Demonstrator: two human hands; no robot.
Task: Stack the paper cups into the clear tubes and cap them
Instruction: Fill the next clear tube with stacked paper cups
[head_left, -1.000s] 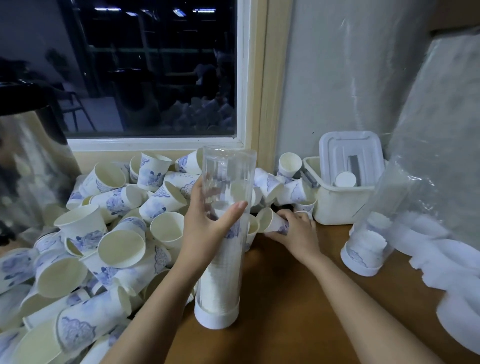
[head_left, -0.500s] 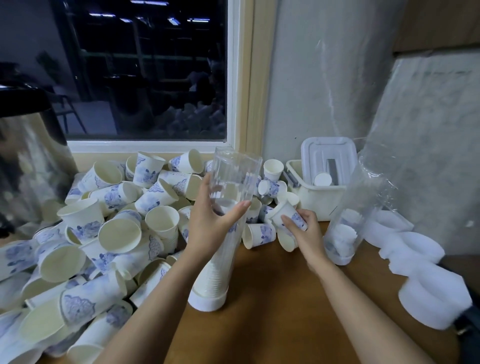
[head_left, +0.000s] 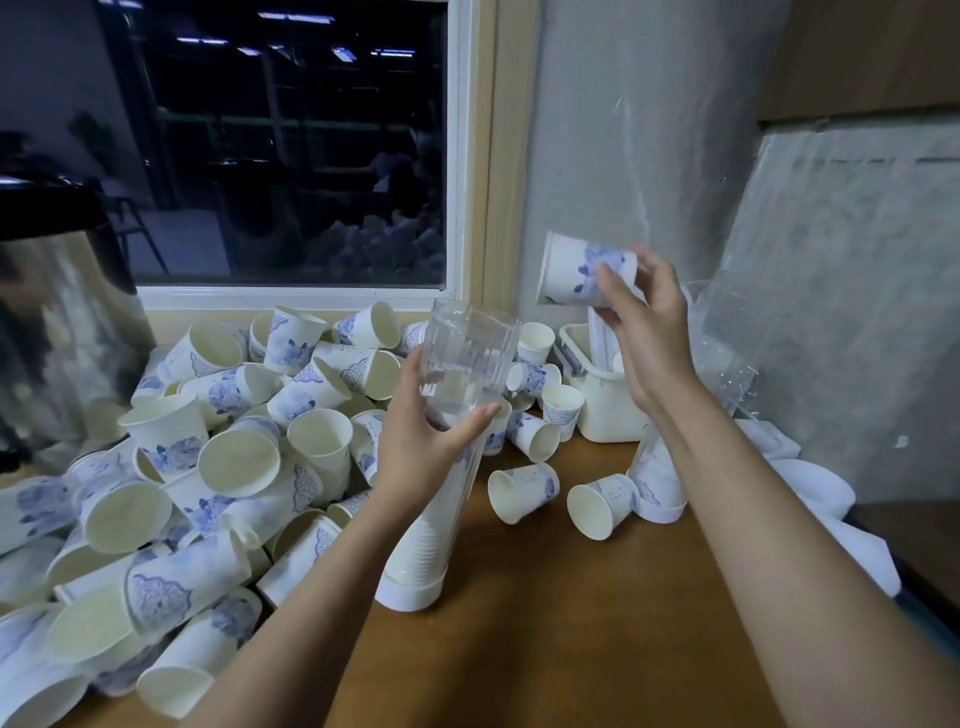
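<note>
Cup pile (head_left: 234, 467) cut off at left edge, second tube (head_left: 654, 488) partly hidden

The raised paper cup (head_left: 582, 270) is white with a blue flower-like print. The heaped cups (head_left: 234, 457) bear the same blue print outside and are plain cream inside. The clear tube (head_left: 467, 353) has a white base cap (head_left: 410, 595). The surface (head_left: 571, 623) is brown, the bin (head_left: 602, 415) white, the wall (head_left: 597, 156) grey.

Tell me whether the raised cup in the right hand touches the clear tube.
Apart. The head view shows the cup in the right hand above and right of the clear tube, wall visible between them.
</note>
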